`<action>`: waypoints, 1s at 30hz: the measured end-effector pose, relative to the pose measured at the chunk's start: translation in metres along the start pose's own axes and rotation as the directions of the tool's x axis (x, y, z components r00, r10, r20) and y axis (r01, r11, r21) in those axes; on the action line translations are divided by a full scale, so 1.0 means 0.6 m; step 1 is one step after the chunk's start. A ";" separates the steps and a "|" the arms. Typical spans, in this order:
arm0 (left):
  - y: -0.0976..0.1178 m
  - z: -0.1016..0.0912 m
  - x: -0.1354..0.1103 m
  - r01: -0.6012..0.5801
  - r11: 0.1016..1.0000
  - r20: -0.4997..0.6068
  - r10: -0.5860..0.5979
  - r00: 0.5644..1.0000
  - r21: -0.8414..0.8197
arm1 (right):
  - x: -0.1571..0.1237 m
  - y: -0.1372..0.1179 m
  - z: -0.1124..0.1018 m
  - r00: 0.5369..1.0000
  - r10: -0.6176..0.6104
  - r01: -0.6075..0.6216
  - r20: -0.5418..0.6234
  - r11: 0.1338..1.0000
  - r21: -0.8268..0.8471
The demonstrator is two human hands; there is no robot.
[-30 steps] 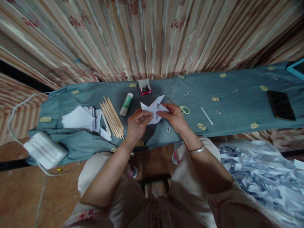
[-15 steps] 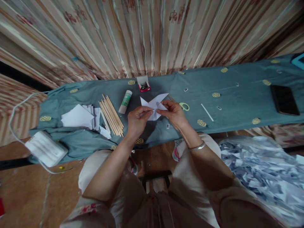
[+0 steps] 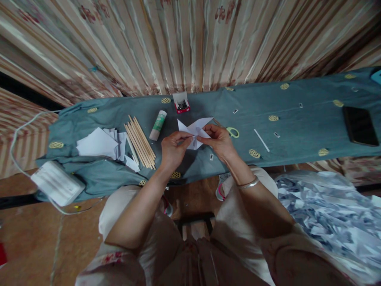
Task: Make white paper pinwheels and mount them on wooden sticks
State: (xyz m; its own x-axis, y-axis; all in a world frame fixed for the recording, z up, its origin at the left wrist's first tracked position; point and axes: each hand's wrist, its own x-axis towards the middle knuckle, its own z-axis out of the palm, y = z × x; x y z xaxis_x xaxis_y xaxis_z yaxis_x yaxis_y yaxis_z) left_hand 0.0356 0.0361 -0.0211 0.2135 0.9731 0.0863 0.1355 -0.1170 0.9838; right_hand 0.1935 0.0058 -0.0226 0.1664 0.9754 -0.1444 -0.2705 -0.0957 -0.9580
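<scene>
A white paper pinwheel [image 3: 196, 126] with pointed, folded blades is held over the cloth-covered table. My left hand [image 3: 175, 149] pinches it near the middle from the left. From the right, my right hand [image 3: 219, 142] grips it with thumb and fingers, the fingertips of both hands almost meeting at its centre. Just behind the hands sits a small open red and white box [image 3: 181, 104] of dark metal bits. A green and white glue stick [image 3: 157, 125] lies left of the paper. Scissors with a pale green handle [image 3: 233, 132] rest beside my right hand, partly hidden by it.
Several wooden sticks [image 3: 139, 142] and a stack of white paper pieces [image 3: 98, 143] lie on the left. A white box with a cable [image 3: 58, 183] is at the left edge. A phone [image 3: 360, 126] lies far right; a bag of folded paper [image 3: 330, 214] stands below.
Both hands keep their pinch on the paper pinwheel, with hardly any movement. The whole view has shifted very slightly.
</scene>
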 end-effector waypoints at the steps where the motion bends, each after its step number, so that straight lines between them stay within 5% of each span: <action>1: 0.000 0.000 0.000 -0.002 1.000 0.001 0.002 1.000 0.004 | 0.000 -0.001 0.000 1.000 0.002 -0.002 -0.004 1.000 -0.004; 30: 0.003 0.001 -0.004 0.001 0.997 0.024 -0.002 1.000 0.073 | -0.005 0.008 0.003 0.994 -0.111 0.109 -0.005 0.982 -0.153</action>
State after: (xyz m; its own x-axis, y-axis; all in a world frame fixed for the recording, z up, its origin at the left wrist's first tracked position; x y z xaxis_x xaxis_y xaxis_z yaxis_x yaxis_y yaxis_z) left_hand 0.0362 0.0335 -0.0195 0.2367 0.9683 0.0801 0.2063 -0.1307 0.9697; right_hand 0.1898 0.0026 -0.0265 0.2005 0.9789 -0.0386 -0.1029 -0.0181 -0.9945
